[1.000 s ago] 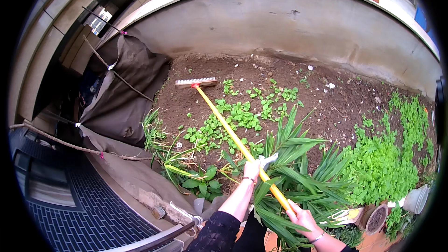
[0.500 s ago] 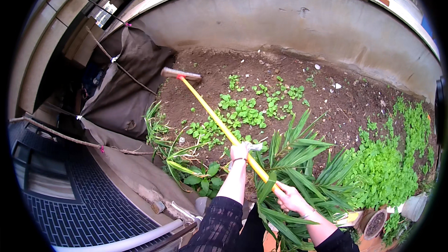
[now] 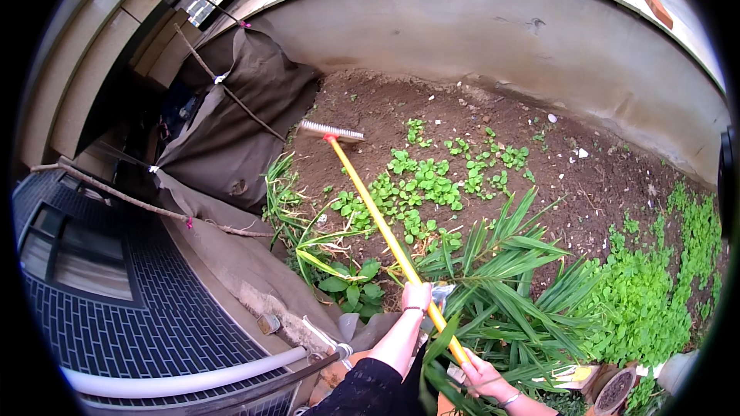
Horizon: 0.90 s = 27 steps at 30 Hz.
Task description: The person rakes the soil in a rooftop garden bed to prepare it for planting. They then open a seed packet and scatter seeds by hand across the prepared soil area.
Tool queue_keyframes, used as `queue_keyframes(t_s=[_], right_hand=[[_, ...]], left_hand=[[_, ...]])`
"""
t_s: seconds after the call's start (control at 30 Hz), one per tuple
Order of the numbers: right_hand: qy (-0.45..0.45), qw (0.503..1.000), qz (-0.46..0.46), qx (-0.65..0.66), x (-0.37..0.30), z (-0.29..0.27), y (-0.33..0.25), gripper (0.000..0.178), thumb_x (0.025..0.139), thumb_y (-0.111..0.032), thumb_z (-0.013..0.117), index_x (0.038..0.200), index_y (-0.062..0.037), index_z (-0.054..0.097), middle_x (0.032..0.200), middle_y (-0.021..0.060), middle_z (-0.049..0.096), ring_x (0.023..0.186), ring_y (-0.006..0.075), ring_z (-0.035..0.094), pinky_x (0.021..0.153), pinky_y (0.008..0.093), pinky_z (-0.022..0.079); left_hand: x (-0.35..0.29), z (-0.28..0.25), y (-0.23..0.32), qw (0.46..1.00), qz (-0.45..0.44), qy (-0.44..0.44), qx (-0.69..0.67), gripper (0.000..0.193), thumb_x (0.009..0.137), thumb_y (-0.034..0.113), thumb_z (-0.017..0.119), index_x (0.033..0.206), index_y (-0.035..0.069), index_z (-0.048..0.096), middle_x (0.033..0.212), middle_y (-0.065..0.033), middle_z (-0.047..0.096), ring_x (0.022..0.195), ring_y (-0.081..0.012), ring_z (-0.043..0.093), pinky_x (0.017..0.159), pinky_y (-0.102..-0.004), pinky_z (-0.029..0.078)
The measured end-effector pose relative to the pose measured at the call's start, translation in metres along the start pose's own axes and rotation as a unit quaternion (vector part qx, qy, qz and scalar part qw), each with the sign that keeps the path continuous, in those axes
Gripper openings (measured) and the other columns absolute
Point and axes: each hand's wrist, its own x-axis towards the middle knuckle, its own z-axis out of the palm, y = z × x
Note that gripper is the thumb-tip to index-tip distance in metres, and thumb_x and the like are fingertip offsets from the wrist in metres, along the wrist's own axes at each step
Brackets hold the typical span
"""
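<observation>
I hold a long-handled rake across the plot. Its yellow handle [image 3: 373, 213] slants from my body toward the far left, and its head [image 3: 333, 132], with a row of short pale teeth turned upward, is at the brown soil [image 3: 362, 100] near a dark cloth screen. Whether the head touches the soil I cannot tell. My left hand [image 3: 416, 295] is closed around the handle's lower half. Closer to my body, my right hand [image 3: 482, 377] grips it near the end. Long green leaves [image 3: 493, 277] crowd around both hands and partly cover the right one.
Low green seedlings [image 3: 424, 181] grow mid-plot, and dense leafy greens [image 3: 640, 300] at right. A grey wall [image 3: 462, 31] closes the far side. The dark cloth screen [image 3: 254, 92], tied to sticks, borders the left. A plant pot [image 3: 614, 391] stands at lower right.
Both hands and the rake have drawn back toward my body, with the rake head now a little nearer to me. The whole view has also shifted, moving the scene rightward.
</observation>
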Motion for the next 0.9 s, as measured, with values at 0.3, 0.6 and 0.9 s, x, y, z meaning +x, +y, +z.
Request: queue_keyframes(t_s=[0.3, 0.6, 0.9], right_hand=[[0.086, 0.972, -0.063, -0.208, 0.022, -0.016, 0.062, 0.043, 0.087, -0.028, 0.050, 0.126, -0.0101, 0.044, 0.062, 0.0133, 0.056, 0.053, 0.0188, 0.055, 0.057, 0.0306, 0.047], [0.063, 0.992, -0.084, -0.071, -0.034, -0.014, 0.058, 0.039, 0.089, -0.019, 0.048, 0.126, -0.0064, 0.043, 0.096, 0.0123, 0.056, 0.084, 0.0187, 0.053, 0.076, 0.0297, 0.042], [0.040, 0.991, -0.085, -0.096, 0.005, -0.020, 0.052, 0.045, 0.088, -0.021, 0.049, 0.131, -0.0126, 0.038, 0.065, 0.0015, 0.051, 0.051, 0.0098, 0.045, 0.051, 0.0239, 0.041]], left_hand=[[-0.026, -0.016, -0.031, 0.988, 0.002, 0.039, -0.150, 0.024, 0.067, 0.020, 0.057, 0.063, -0.004, 0.056, 0.057, -0.0131, 0.059, 0.055, -0.0237, 0.061, 0.056, -0.0350, 0.049], [-0.066, -0.001, -0.050, 0.995, -0.025, 0.001, -0.094, 0.029, 0.068, 0.023, 0.058, 0.074, -0.005, 0.054, 0.060, -0.0152, 0.060, 0.057, -0.0246, 0.062, 0.058, -0.0351, 0.049], [-0.030, -0.004, -0.029, 0.995, 0.005, 0.037, -0.090, 0.029, 0.071, 0.021, 0.061, 0.079, -0.006, 0.056, 0.064, -0.0146, 0.062, 0.060, -0.0236, 0.063, 0.057, -0.0347, 0.050]])
